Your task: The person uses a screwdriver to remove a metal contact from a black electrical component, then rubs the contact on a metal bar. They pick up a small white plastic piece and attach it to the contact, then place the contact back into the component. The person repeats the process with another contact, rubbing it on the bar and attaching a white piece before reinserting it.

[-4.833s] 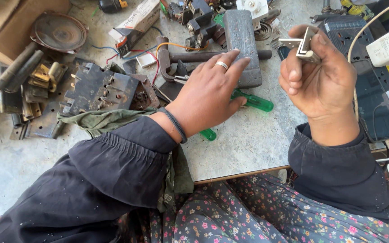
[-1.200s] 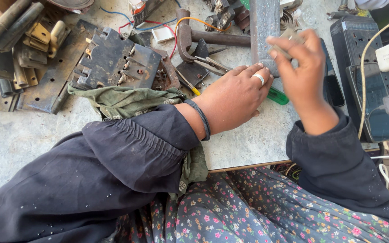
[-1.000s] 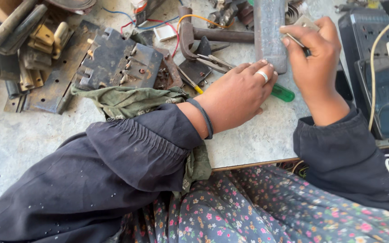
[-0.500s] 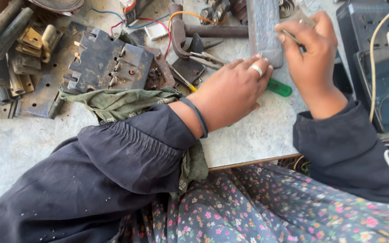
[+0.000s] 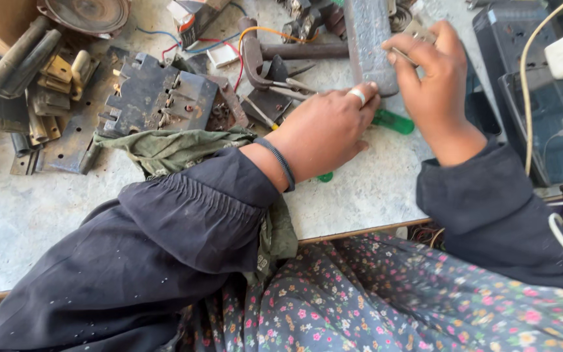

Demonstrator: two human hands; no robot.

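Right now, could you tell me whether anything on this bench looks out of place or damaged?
The green cloth is trapped under the left hand's sleeve, dangling off the table. Loose coloured wires trail among stripped, rusty metal parts. The right hand pinches a small metal piece against the grey block.

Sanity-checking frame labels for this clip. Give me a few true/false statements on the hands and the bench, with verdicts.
1. The left hand lies palm down over a green-handled tool. True.
2. The right hand is empty. False: it pinches a small metal piece against the grey metal block.
3. A ring sits on a left-hand finger. True.
4. The olive cloth lies to the right of the right hand. False: it lies by the left forearm, in front of the dark metal casting.
5. The bench is bare wood. False: its top is pale, speckled and stone-like.
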